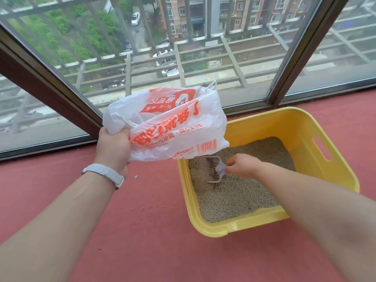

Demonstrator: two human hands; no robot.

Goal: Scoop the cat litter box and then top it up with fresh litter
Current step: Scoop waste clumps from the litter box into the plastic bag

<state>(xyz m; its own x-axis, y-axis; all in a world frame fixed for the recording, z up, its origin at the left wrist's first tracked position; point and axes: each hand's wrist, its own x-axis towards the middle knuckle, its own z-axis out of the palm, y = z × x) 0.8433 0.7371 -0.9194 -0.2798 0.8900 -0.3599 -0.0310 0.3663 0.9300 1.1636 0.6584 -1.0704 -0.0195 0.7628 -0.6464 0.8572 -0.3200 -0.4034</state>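
A yellow litter box [301,127] is seen at the right of the frame on a red floor [142,231], full of grey litter [234,196]. A white scoop [215,169] is held in the litter by the right hand [242,166]; its handle is hidden by the curled fingers. A white plastic bag [173,123] with orange print is gripped at its edge by the left hand [114,147], in the middle of the frame. The box's upper left corner is covered by the bag. What is inside the bag cannot be seen. A white wristband [105,175] is worn on the left wrist.
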